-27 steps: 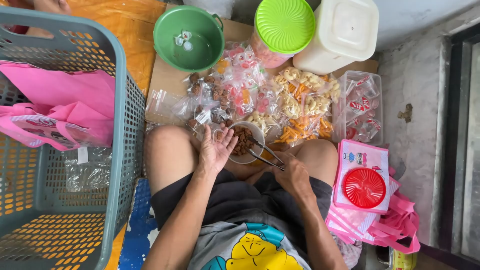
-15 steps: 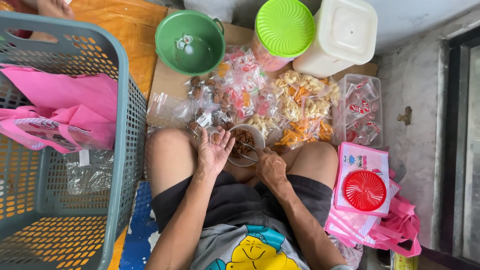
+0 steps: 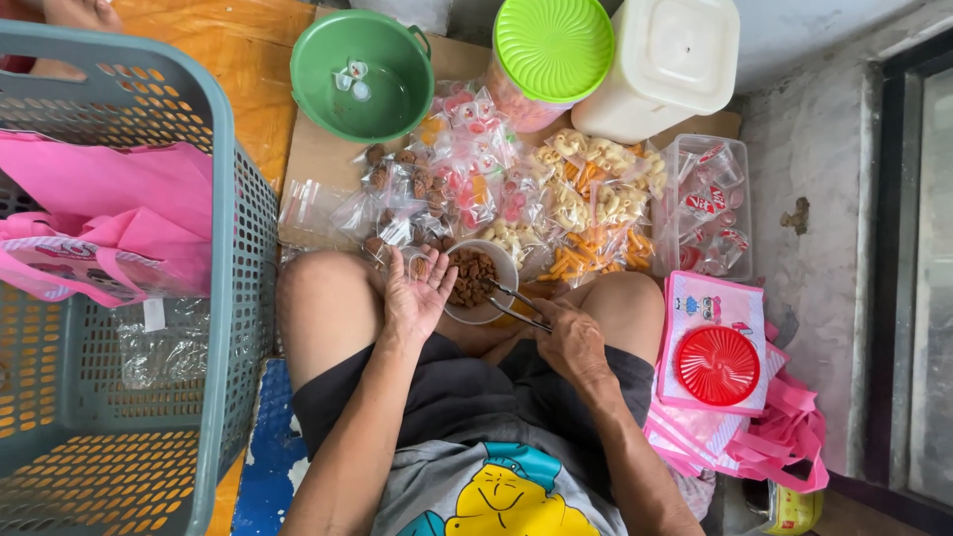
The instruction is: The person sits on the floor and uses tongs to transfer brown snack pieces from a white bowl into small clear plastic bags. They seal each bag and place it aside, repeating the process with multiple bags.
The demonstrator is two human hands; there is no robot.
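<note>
I observe the left hand (image 3: 417,296) open, palm up and fingers spread, resting against the near rim of a small white bowl (image 3: 496,260) that sits between the knees. The bowl contains brown snack pieces (image 3: 473,278). The right hand (image 3: 568,339) is closed around metal tongs (image 3: 513,304), whose tips reach the bowl's right edge; I cannot tell whether they grip a piece. Beyond the bowl I note a spread of small clear packets (image 3: 516,194) filled with assorted snacks, lying on cardboard. A green basin (image 3: 392,99) stands further back, with a green-lidded jar (image 3: 551,50) and a white container (image 3: 675,60) beside it. A grey-blue basket (image 3: 213,199) stands to the left, holding pink bags (image 3: 109,223).
</note>
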